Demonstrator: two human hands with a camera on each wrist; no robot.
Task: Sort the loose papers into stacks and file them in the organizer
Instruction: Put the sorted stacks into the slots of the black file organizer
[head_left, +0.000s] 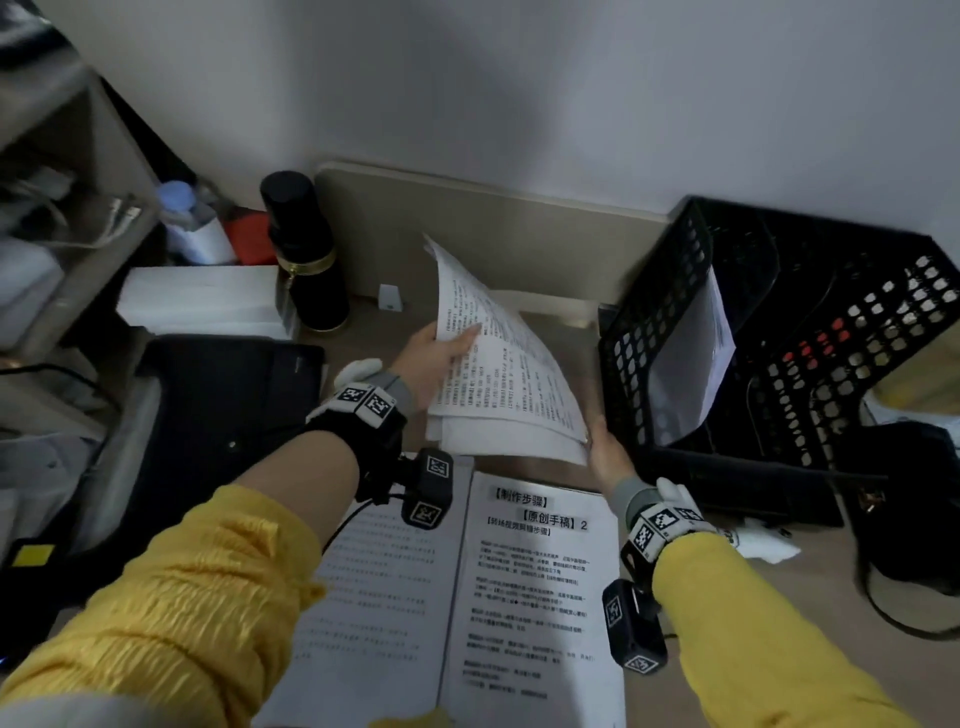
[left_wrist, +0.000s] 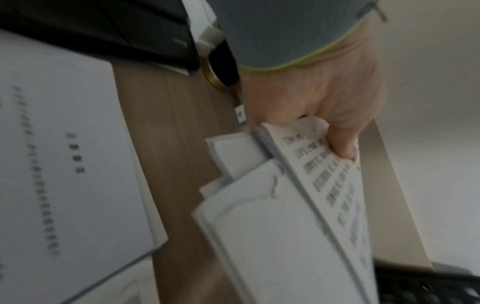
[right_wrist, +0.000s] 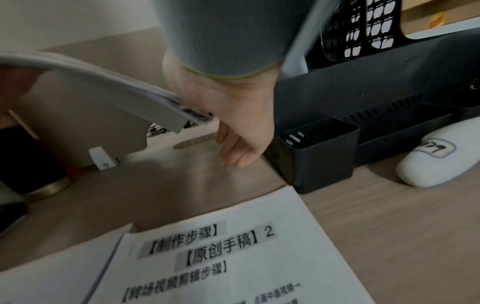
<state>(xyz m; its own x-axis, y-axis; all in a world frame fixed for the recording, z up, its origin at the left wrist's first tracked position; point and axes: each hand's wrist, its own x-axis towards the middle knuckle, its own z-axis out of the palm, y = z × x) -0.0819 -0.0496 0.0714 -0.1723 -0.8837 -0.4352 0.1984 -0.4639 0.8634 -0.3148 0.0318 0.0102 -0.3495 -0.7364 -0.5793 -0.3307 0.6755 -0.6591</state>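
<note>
My left hand (head_left: 441, 358) grips a curved stack of printed papers (head_left: 504, 384) by its left edge, thumb on top, lifted off the desk. In the left wrist view the thumb (left_wrist: 340, 144) presses on the printed top sheet of this stack (left_wrist: 285, 216). My right hand (head_left: 605, 452) touches the stack's near right corner. Its fingers (right_wrist: 239, 154) hang loose below that corner (right_wrist: 182, 117). The black mesh organizer (head_left: 670, 322) stands just right of the stack, one white sheet (head_left: 691, 358) in its first slot. Two paper stacks (head_left: 384, 597) (head_left: 530, 597) lie side by side on the desk.
A black flask (head_left: 306, 260) and a white box (head_left: 202, 301) stand at the back left, with a black case (head_left: 218, 415) in front of them. A white labelled object (right_wrist: 436, 156) lies by the organizer's base. A black bag (head_left: 904, 499) sits at the right.
</note>
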